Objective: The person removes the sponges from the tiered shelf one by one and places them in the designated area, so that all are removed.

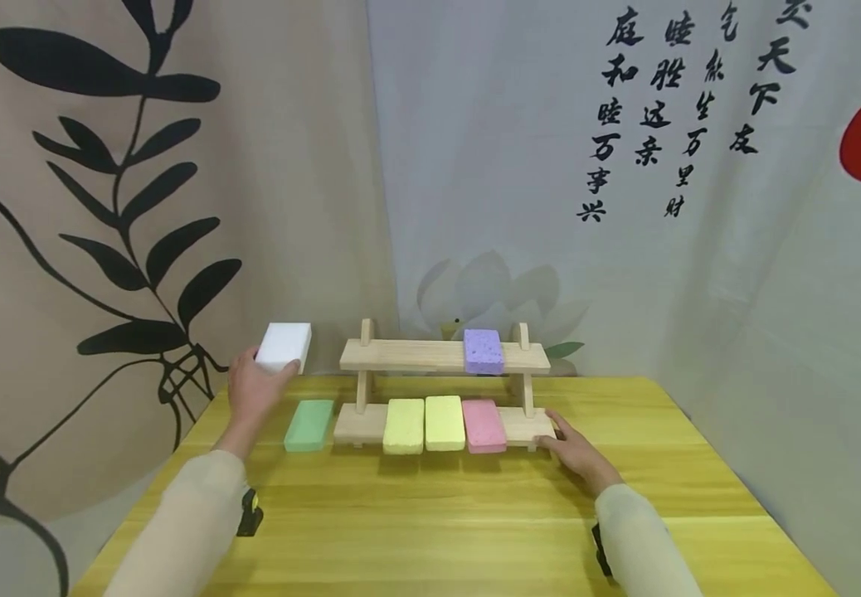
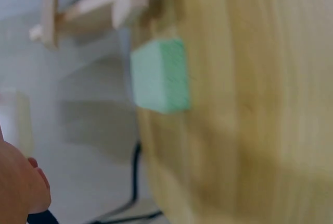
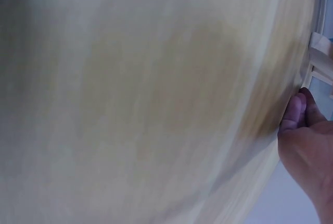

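My left hand [image 1: 251, 396] holds a white sponge [image 1: 284, 345] up beyond the table's back left, with the thumb along its lower edge; the left wrist view catches only part of this hand. Below it, a green sponge [image 1: 308, 425] lies on the table beside a two-tier wooden rack [image 1: 401, 355]. On the lower shelf, two yellow sponges [image 1: 404, 426] and a pink sponge [image 1: 484, 426] sit side by side. A purple sponge [image 1: 484, 351] is on the upper shelf. With fingers and thumb, my right hand [image 1: 578, 453] grips the right end of the lower shelf.
The wood-grained table [image 1: 430, 531] ends close behind the rack. A printed cloth [image 1: 475, 166] with dark leaves and lettering hangs behind it. Black devices [image 1: 250, 512] are strapped near both sleeve cuffs.
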The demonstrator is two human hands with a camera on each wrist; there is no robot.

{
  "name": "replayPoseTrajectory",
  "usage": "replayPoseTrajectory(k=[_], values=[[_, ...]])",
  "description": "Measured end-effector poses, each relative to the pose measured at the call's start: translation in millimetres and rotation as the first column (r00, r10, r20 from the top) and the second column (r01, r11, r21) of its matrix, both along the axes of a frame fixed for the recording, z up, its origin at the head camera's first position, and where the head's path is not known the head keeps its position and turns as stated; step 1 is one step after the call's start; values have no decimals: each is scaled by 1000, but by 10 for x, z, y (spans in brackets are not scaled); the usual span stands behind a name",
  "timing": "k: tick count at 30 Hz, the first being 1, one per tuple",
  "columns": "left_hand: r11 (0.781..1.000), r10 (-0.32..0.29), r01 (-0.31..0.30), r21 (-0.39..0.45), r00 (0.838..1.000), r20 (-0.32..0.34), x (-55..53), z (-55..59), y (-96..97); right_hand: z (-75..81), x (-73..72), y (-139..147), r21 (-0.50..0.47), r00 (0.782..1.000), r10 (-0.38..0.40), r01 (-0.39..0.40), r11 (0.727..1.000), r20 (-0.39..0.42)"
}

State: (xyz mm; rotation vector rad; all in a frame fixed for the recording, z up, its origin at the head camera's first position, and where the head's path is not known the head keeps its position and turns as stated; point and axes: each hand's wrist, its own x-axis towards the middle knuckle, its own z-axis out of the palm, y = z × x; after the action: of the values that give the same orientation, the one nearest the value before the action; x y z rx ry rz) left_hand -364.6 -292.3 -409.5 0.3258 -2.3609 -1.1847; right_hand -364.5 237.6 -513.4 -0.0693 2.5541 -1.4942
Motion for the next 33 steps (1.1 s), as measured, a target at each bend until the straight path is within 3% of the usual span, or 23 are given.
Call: replayPoseTrajectory(k=[8, 15, 23, 33], values=[[999, -46, 45, 20, 998, 50, 115, -390, -352, 1, 44, 8, 5, 1000, 2, -2, 1000, -14], [996, -83, 78, 42, 990, 112, 154, -688, -560, -10, 34, 7, 2, 1000, -3, 4, 1000, -15], [994, -104, 105, 2, 979, 173, 162, -930, -711, -59, -8, 28, 7, 1000, -7, 7, 1000, 7], [989, -148, 150, 16, 939, 309, 173, -1079, -711, -73, -8, 15, 12, 1000, -18, 17, 1000, 18]])
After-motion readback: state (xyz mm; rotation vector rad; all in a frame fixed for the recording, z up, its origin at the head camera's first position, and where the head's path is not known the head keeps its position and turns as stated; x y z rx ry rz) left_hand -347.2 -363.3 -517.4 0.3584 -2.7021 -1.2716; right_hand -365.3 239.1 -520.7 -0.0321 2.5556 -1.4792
